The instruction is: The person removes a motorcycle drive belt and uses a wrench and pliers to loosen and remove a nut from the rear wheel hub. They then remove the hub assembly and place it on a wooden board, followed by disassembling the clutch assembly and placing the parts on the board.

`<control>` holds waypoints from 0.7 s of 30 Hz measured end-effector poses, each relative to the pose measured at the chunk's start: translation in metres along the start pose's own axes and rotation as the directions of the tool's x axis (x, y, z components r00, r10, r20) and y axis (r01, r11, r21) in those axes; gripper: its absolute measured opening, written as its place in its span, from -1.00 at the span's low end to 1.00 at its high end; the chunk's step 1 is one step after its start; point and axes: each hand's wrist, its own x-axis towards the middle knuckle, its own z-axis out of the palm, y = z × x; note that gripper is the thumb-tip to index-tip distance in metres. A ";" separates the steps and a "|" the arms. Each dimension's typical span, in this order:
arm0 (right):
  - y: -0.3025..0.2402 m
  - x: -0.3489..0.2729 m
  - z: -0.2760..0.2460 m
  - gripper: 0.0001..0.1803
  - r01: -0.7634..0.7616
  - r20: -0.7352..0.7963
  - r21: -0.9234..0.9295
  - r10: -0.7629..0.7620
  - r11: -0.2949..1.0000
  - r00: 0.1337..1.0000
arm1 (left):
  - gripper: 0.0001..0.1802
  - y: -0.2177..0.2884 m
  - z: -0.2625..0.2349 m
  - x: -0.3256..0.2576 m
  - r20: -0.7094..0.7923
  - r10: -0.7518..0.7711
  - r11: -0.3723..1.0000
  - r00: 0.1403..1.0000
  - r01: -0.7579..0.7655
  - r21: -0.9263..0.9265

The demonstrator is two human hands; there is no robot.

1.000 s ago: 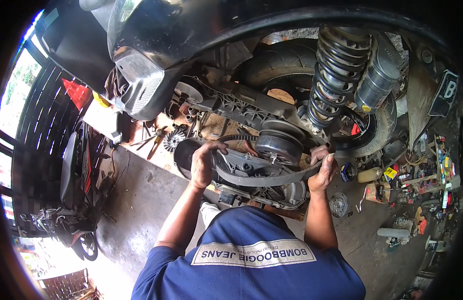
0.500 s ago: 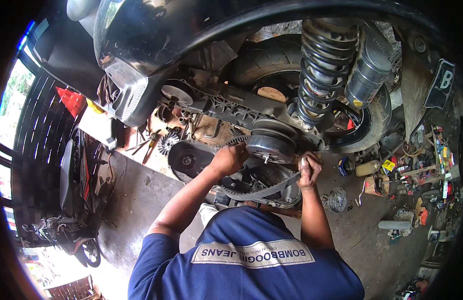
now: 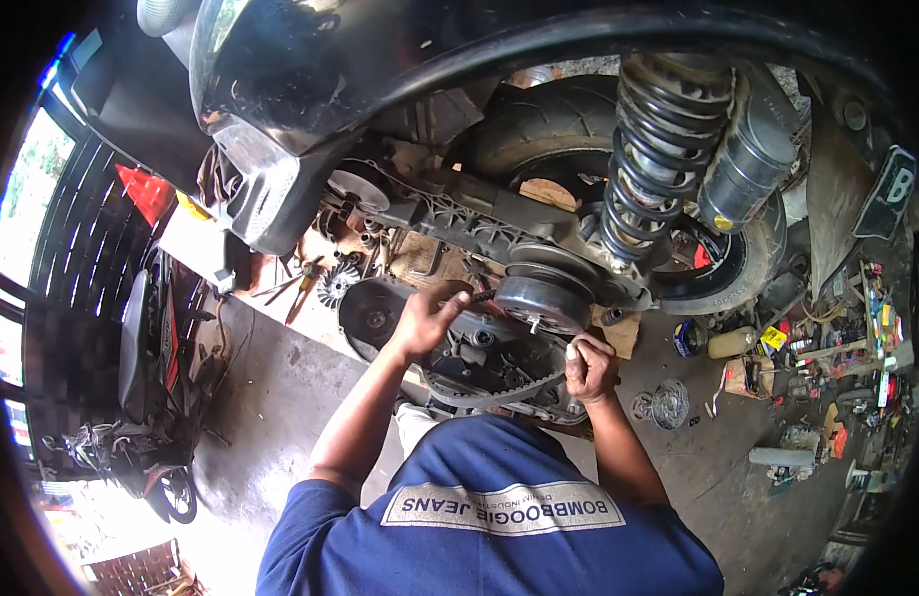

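A black toothed drive belt (image 3: pixel 499 396) sags in a loop below the round metal clutch drum (image 3: pixel 542 301) on the scooter's exposed drive side. My left hand (image 3: pixel 431 316) is closed on the belt's upper run, just left of the drum, with the fingertips partly hidden. Below and right of the drum, my right hand (image 3: pixel 591 368) pinches the belt's right end, thumb on top. Behind the belt lies a dark drive cover (image 3: pixel 372 316), its inner side up. At the drive case's far left end is a metal pulley disc (image 3: pixel 358 186).
A coil-spring shock absorber (image 3: pixel 666 149) and the rear tyre (image 3: pixel 549 124) stand beyond the drum. Loose tools and a finned fan wheel (image 3: pixel 337 286) lie left of the cover. Parts clutter the floor at right, near a clear round dish (image 3: pixel 670 403). Another motorcycle (image 3: pixel 146 387) stands at left.
My right hand has moved down and left, away from the drum's right side, with the belt. My left hand has shifted slightly left. The belt's lower loop hangs lower.
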 end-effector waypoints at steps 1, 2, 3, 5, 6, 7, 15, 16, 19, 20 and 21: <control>-0.001 -0.003 -0.001 -0.68 0.005 -0.006 -0.024 -0.005 1.000 1.000 | -0.57 -0.002 -0.006 -0.004 -0.015 -0.048 0.992 0.999 0.046 -0.113; -0.006 -0.005 0.000 -0.68 0.002 -0.036 -0.045 -0.004 0.999 0.999 | -0.54 -0.004 -0.012 -0.013 -0.028 0.009 0.968 1.000 -0.016 -0.251; -0.015 -0.005 0.001 -0.68 0.001 -0.066 -0.064 -0.005 0.998 0.998 | -0.49 -0.007 -0.019 -0.023 -0.043 0.013 0.937 0.999 -0.027 -0.349; -0.034 0.004 0.003 -0.67 0.080 -0.101 -0.160 -0.097 0.984 0.990 | -0.40 -0.018 -0.022 -0.044 -0.139 0.105 0.814 0.985 -0.165 -0.557; -0.043 0.006 0.006 -0.63 0.060 -0.129 -0.196 -0.086 0.979 0.988 | -0.29 -0.020 -0.021 -0.055 -0.178 0.168 0.814 0.970 -0.238 -0.529; -0.052 0.007 0.009 -0.60 0.039 -0.157 -0.233 -0.077 0.972 0.985 | -0.19 -0.017 -0.020 -0.063 -0.176 0.168 0.805 0.970 -0.238 -0.544; -0.092 0.032 0.016 -0.55 0.051 -0.059 -0.014 -0.052 0.999 0.997 | -0.07 0.028 0.002 -0.108 -0.269 0.358 0.814 0.894 -0.440 -0.379; -0.101 0.036 0.014 -0.56 0.028 0.003 0.008 -0.028 1.000 1.000 | -0.12 0.032 -0.006 -0.109 -0.246 0.426 0.844 0.871 -0.480 -0.238; -0.119 0.045 0.014 -0.83 -0.002 0.146 0.170 -0.023 0.985 0.989 | -0.36 0.052 -0.032 -0.116 -0.191 0.532 0.839 0.825 -0.544 -0.012; -0.127 0.050 0.013 -0.84 -0.002 0.192 0.159 -0.029 0.987 0.981 | -0.41 0.054 -0.041 -0.122 -0.200 0.503 0.862 0.841 -0.505 0.042; -0.133 0.057 0.013 -0.87 0.061 0.237 0.159 -0.098 0.985 0.967 | -0.46 0.057 -0.050 -0.131 -0.218 0.474 0.880 0.853 -0.465 0.097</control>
